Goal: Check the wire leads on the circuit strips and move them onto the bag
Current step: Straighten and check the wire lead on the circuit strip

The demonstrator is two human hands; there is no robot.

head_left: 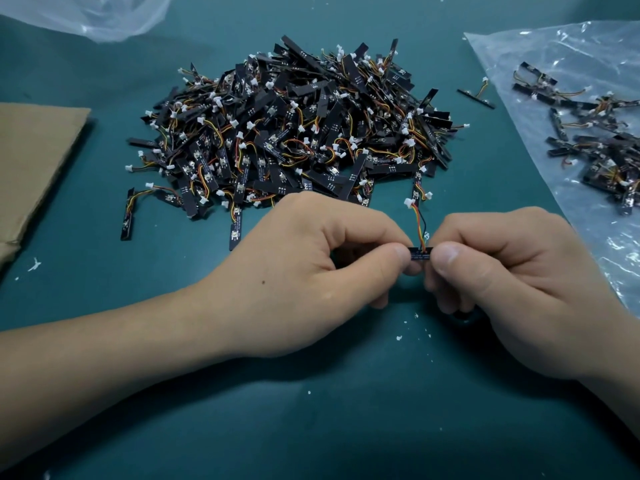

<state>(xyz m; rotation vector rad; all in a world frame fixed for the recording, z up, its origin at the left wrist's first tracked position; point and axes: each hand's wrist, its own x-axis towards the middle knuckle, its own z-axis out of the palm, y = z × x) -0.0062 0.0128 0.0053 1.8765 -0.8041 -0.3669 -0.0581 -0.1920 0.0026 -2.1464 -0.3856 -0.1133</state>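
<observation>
One circuit strip (420, 253) is pinched at its ends between the left hand (311, 271) and right hand (502, 282), toward the desk's (346, 410) front edge. Only a handful of strips (595, 133) are laid on the bag (512, 57) at the right edge; a huge pile (294, 133) is left, tbh.

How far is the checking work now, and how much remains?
Early stage. Done: a small batch of strips lies on the plastic bag at the right. In hand: the left hand and right hand pinch one circuit strip, its wire lead rising from it. Left: the large pile in the middle, far bigger than that batch.
</observation>
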